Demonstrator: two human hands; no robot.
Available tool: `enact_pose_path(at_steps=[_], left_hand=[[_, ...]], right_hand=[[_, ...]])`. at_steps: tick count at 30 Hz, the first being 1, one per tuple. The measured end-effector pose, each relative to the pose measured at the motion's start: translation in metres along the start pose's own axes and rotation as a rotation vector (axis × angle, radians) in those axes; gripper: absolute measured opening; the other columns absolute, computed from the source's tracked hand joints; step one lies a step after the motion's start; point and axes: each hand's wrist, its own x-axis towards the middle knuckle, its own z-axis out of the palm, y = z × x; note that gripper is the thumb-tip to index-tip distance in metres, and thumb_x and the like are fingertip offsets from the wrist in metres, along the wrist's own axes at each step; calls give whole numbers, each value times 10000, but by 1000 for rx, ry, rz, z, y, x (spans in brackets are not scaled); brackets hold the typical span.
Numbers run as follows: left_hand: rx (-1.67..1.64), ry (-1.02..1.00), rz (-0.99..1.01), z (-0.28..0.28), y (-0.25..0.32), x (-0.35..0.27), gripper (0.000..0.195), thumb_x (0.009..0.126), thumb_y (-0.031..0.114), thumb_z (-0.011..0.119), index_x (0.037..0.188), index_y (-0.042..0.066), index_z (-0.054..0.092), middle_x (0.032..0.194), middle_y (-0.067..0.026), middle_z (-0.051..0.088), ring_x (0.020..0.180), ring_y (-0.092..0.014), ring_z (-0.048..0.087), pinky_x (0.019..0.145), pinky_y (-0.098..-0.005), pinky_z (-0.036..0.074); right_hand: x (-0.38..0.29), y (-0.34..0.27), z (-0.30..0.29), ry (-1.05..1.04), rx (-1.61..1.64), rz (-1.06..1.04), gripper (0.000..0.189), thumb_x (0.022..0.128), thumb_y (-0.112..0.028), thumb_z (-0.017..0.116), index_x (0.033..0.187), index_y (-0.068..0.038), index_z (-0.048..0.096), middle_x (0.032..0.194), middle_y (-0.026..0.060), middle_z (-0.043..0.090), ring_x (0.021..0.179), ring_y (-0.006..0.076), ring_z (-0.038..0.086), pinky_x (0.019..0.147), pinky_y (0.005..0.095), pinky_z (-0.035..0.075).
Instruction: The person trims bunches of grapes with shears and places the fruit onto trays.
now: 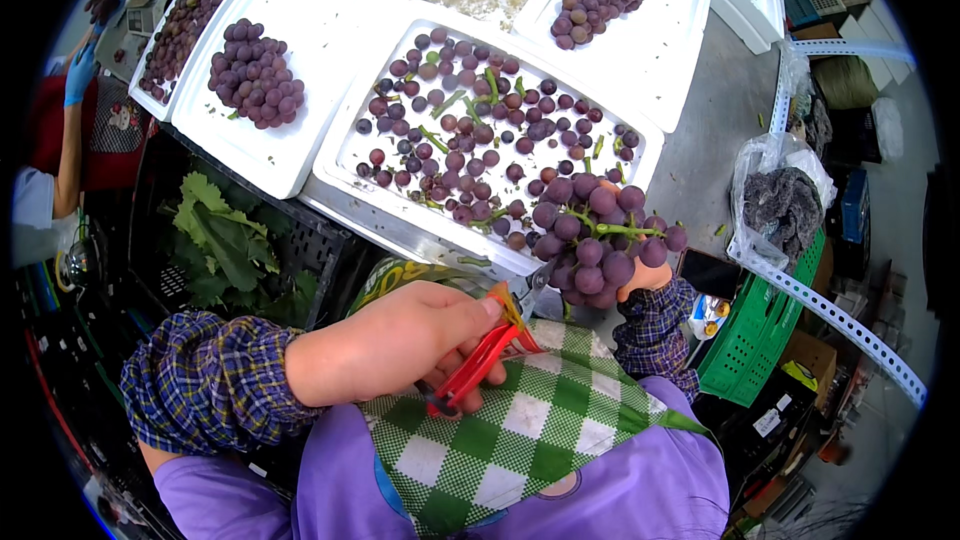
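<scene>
Red-handled pruning snips (480, 364) are gripped in my left hand (405, 337), their metal blades pointing up towards a bunch of purple grapes (600, 240). My right hand (646, 276) holds this bunch from behind, so most of the fingers are hidden. A green stem runs across the bunch's near face. Whether the blade tips touch the grapes, I cannot tell. Just beyond the bunch lies a white foam tray (641, 131) scattered with loose grapes and cut green stem pieces.
Other white foam trays (300, 82) hold grape bunches (259, 75). At left, a black crate (330, 270) contains green leaves (225, 232). A phone (709, 274), a green crate (750, 360) and a perforated metal rail (840, 315) stand right. A co-worker's blue-gloved hand (80, 75) appears far left.
</scene>
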Motion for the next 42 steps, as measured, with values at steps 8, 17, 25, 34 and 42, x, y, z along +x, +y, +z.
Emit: enact_pose_path(at_steps=[8,17,25,34,42], left_hand=[[-63,-56,-34,-3,6,0,473,1062,305,365,1159,-124,540,1018,-200,665,784,-275,694,724,-379,583],[-29,-44,-32,-2,9,-1,496,1062,326,355,1123,-120,565,977,-190,671,752,-257,694,694,-363,581],[15,-38,-7,-8,0,-6,471,1062,335,379,1096,-81,599,943,-147,685,712,-213,687,655,-306,568],[167,5,246,-25,-20,-22,450,1060,333,403,1241,-57,533,1043,-145,676,833,-210,691,760,-307,561],[138,271,504,-37,-40,-8,396,1058,320,450,1144,-41,588,953,-61,654,844,-111,626,770,-273,508]], right_hand=[[-6,-1,-9,222,-546,-155,864,861,-573,576,1501,-61,301,1518,108,359,1320,269,410,1079,424,371],[-19,-12,-26,256,-220,-75,765,872,-218,704,1494,-48,292,1531,124,364,1355,327,428,1087,448,405],[-1,-3,-3,171,-179,-94,677,914,-381,597,1475,-94,349,1516,126,371,1314,322,441,1015,447,449],[-8,12,-9,294,-267,-190,704,969,-506,488,1506,-107,267,1498,137,377,1343,294,438,1045,470,465],[0,16,-34,342,46,-275,737,994,-569,410,1522,-83,242,1559,171,300,1404,322,378,1126,483,390]])
